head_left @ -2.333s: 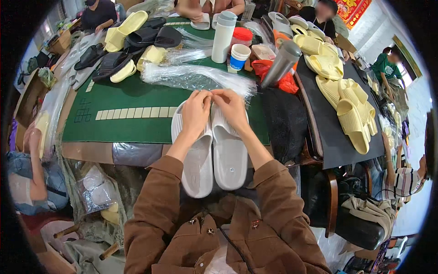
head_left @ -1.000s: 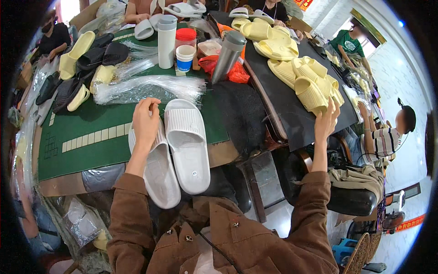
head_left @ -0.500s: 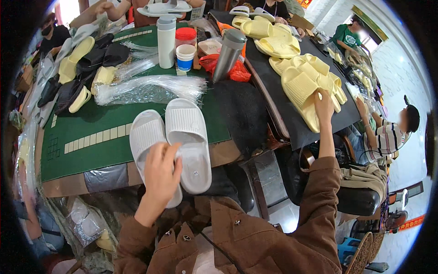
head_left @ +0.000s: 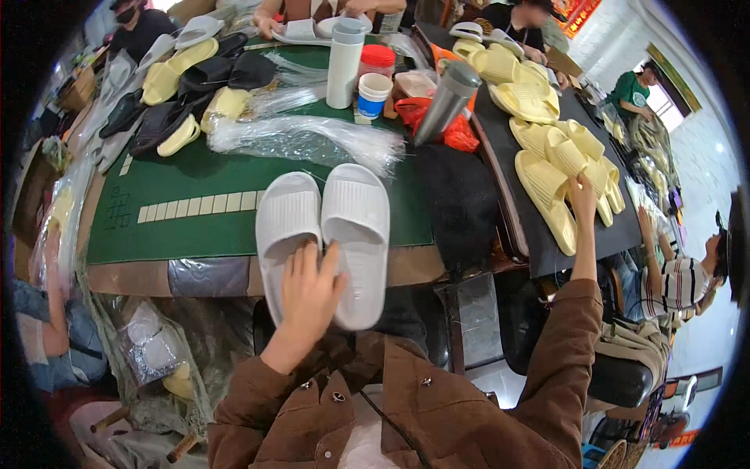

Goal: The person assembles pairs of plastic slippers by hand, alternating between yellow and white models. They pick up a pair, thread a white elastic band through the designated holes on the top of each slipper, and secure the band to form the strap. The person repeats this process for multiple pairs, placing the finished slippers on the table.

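A pair of pale grey slides (head_left: 355, 234) lies side by side, their heels reaching past the table's near edge. My left hand (head_left: 310, 289) rests over their inner edges, fingers stretched and slightly apart. It touches the slides without a clear grip. Out to the right, my right hand (head_left: 582, 195) has its fingers closed at the strap edge of a pale yellow slide (head_left: 547, 187). More yellow slides (head_left: 574, 148) overlap beside and beyond it on the black tabletop. The fingertips of my right hand are partly hidden.
Clear plastic bags (head_left: 305, 141) lie on the green mat (head_left: 195, 242). Behind them stand a white bottle (head_left: 344, 66), a paper cup (head_left: 373, 98) and a tilted steel flask (head_left: 447, 102). Black slides (head_left: 203, 74) are piled left. People sit around the tables.
The view has shifted, so the table sits further right. My left hand has moved to between the two grey slides, which now stand more even. My right hand remains at the yellow slides.
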### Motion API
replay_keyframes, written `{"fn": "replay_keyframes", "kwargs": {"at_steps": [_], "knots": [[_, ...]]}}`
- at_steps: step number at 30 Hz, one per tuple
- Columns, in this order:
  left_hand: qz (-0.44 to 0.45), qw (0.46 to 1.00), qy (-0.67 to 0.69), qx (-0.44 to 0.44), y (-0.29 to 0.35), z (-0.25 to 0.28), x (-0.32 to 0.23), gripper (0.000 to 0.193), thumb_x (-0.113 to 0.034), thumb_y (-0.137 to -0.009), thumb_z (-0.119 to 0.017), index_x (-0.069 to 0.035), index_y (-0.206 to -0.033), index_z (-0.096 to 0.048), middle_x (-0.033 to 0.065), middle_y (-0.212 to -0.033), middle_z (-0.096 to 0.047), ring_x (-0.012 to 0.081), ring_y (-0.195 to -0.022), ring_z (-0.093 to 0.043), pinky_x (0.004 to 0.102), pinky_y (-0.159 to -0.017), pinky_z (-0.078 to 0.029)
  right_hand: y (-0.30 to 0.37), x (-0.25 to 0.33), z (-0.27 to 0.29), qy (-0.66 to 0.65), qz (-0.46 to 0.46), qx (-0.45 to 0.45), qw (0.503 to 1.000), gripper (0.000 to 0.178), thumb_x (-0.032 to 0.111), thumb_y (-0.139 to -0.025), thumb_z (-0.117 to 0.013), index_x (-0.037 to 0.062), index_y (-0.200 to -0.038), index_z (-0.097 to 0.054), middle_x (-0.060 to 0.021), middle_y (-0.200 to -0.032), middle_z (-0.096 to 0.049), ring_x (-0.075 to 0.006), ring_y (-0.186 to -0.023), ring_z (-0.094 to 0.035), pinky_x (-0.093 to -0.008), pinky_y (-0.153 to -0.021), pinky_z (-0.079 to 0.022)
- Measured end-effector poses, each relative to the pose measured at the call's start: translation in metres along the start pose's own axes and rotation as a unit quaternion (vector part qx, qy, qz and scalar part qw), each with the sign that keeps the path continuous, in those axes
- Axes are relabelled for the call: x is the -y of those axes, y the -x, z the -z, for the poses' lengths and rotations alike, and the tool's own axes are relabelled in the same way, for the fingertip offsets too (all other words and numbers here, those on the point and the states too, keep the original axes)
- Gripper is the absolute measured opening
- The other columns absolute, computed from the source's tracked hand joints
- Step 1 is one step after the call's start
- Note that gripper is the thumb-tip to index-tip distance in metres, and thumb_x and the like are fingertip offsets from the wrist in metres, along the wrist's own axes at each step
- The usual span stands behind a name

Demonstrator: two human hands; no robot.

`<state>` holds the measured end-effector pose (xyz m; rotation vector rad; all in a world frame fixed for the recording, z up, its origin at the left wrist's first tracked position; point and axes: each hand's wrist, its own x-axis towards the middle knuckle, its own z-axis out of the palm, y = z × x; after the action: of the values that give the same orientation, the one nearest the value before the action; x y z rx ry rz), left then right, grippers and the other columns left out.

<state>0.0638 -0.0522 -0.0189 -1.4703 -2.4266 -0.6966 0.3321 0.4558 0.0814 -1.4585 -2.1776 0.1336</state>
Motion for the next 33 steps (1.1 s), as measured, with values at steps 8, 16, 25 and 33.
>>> {"fn": "replay_keyframes", "kwargs": {"at_steps": [8,16,25,33], "knots": [[0.185,0.975,-0.125,-0.009,0.032,0.057,0.165,0.040,-0.009,-0.081,-0.060,-0.013,-0.121,-0.062,0.0182,-0.124,-0.056,0.0359,-0.115,-0.053,0.0451,-0.095,-0.044,0.027,-0.023,0.017,0.012,0.177,0.006,0.984,0.043,0.029,-0.085,-0.064,-0.0017,-0.115,-0.061,-0.0165,-0.112,-0.064,-0.0314,-0.108,-0.059,-0.0369,-0.094,-0.044],[0.332,0.878,-0.345,-0.024,0.070,0.121,0.384,0.038,-0.017,-0.093,-0.048,-0.018,-0.129,-0.058,0.0189,-0.133,-0.052,0.0386,-0.111,-0.055,0.0469,-0.093,-0.046,0.037,0.020,0.004,0.058,0.088,-0.045,0.993,0.033,0.035,-0.089,-0.057,0.0028,-0.094,-0.059,-0.0210,-0.097,-0.065,-0.0401,-0.095,-0.060,-0.0459,-0.079,-0.046],[0.315,0.924,-0.202,-0.075,0.109,0.118,0.502,0.042,-0.012,-0.092,-0.045,-0.010,-0.133,-0.054,0.0270,-0.138,-0.046,0.0415,-0.127,-0.044,0.0442,-0.104,-0.038,0.064,0.014,-0.003,-0.059,0.097,-0.027,0.993,0.030,0.023,-0.087,-0.063,-0.0057,-0.083,-0.054,-0.0218,-0.076,-0.058,-0.0301,-0.069,-0.056,-0.0386,-0.066,-0.045],[0.294,0.904,-0.245,-0.189,0.078,0.092,0.413,0.045,-0.014,-0.087,-0.058,-0.009,-0.132,-0.055,0.0292,-0.141,-0.041,0.0439,-0.133,-0.036,0.0475,-0.111,-0.028,0.140,0.092,0.019,-0.279,0.062,0.111,0.952,0.022,0.017,-0.090,-0.056,-0.0030,-0.082,-0.059,-0.0065,-0.074,-0.060,-0.0116,-0.065,-0.052,-0.0286,-0.059,-0.043]]}}
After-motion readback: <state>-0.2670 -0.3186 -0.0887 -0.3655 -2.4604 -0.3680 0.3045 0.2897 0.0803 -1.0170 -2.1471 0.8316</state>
